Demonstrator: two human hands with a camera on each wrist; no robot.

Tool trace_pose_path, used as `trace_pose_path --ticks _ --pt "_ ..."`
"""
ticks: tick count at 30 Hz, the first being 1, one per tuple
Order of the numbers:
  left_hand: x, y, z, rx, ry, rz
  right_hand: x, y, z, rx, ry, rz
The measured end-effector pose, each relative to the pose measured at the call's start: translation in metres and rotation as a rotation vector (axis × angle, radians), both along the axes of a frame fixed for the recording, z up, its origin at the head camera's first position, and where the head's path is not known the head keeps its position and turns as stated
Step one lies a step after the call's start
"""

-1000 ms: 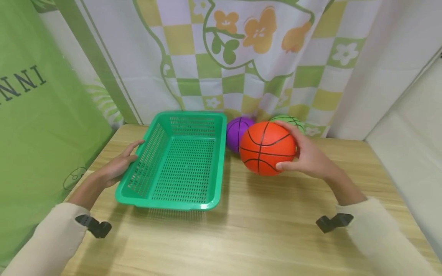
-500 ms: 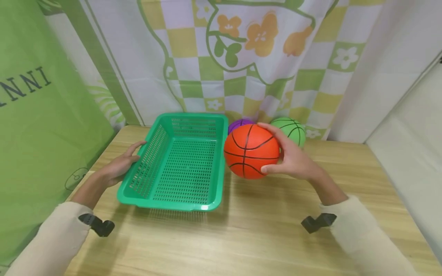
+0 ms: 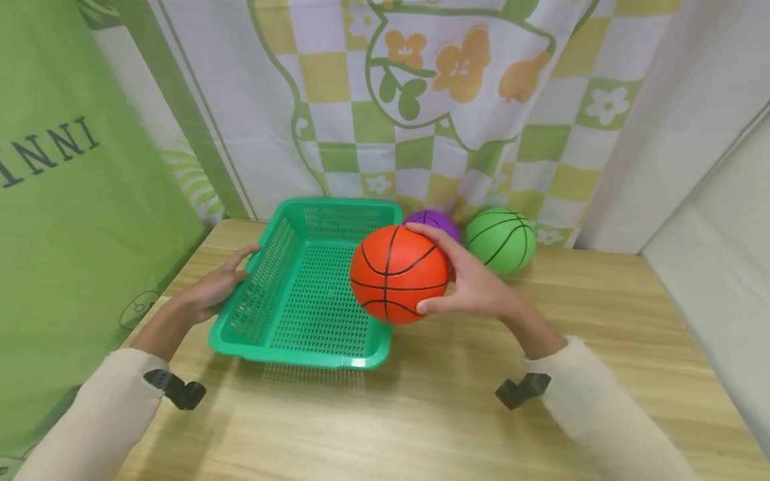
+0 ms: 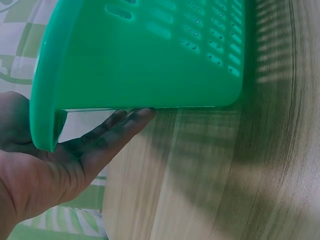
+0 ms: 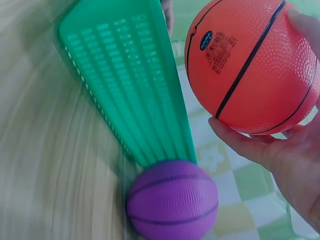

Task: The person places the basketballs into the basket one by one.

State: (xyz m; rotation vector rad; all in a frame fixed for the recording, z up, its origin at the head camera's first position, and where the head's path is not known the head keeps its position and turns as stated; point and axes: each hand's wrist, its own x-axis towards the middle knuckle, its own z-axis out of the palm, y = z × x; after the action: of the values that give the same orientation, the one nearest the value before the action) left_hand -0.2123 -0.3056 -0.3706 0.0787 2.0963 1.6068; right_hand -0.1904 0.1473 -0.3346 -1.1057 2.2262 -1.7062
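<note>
An orange-red toy basketball is held up in my right hand, with thumb and fingers spread round its right side. In the head view it overlaps the right rim of a green plastic basket, and the right wrist view shows it raised above that rim. My left hand is at the basket's left side. Straight fingers touch the outer wall below the rim in the left wrist view. Behind the held ball, a purple ball sits beside the basket. A green ball rests further right.
Everything stands on a wood-grain table. A checked, flower-patterned curtain hangs along the back edge, right behind the two resting balls. Green fabric hangs to the left, and a pale wall bounds the right.
My right hand has carried the orange-red ball leftward, from in front of the purple and green balls to over the basket's right rim. The green ball is now uncovered. My left hand stays at the basket.
</note>
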Motion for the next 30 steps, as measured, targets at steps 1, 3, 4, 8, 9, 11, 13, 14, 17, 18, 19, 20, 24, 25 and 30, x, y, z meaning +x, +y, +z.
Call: trace_pose_path --ticks 1,3,4,8,9,11,13,14,17,18,19,20,24,25,30 --pt "0.000 0.000 0.000 -0.001 -0.004 0.002 0.001 -0.004 -0.001 0.002 0.003 0.006" --pt "0.001 0.001 0.000 -0.002 -0.009 0.005 0.001 -0.011 -0.002 0.015 0.020 0.007" --pt "0.001 0.001 0.000 -0.003 -0.012 0.009 0.002 -0.015 -0.002 0.020 0.027 0.011" --pt "0.001 0.002 0.001 -0.011 -0.012 0.017 0.002 -0.028 -0.003 0.041 0.057 0.021" --pt "0.001 0.002 0.001 -0.013 -0.012 0.019 0.002 -0.031 -0.003 0.041 0.063 0.029" --pt "0.001 0.001 0.002 -0.014 -0.010 0.021 0.001 -0.038 -0.003 0.042 0.090 0.039" --pt "0.002 0.001 0.001 -0.011 -0.006 0.022 0.000 -0.047 -0.004 0.063 0.150 0.041" --pt "0.002 0.001 0.001 -0.010 -0.005 0.022 0.000 -0.052 -0.005 0.075 0.180 0.044" --pt "0.002 0.002 0.002 -0.008 -0.007 0.025 0.000 -0.065 -0.008 0.128 0.269 0.050" --pt "0.002 0.002 0.002 -0.009 -0.008 0.027 0.000 -0.069 -0.008 0.140 0.286 0.055" --pt "0.002 0.003 0.002 -0.009 -0.010 0.029 0.000 -0.072 -0.009 0.151 0.293 0.060" --pt "0.002 0.003 0.003 -0.011 -0.010 0.030 0.001 -0.076 -0.010 0.156 0.293 0.066" --pt "0.001 0.004 0.003 -0.016 -0.003 0.037 0.000 -0.084 -0.013 0.183 0.293 0.063" --pt "0.001 0.004 0.002 -0.016 -0.002 0.040 0.000 -0.086 -0.014 0.197 0.295 0.059" --pt "0.001 0.003 0.002 -0.014 -0.005 0.047 -0.001 -0.092 -0.018 0.290 0.328 0.035"
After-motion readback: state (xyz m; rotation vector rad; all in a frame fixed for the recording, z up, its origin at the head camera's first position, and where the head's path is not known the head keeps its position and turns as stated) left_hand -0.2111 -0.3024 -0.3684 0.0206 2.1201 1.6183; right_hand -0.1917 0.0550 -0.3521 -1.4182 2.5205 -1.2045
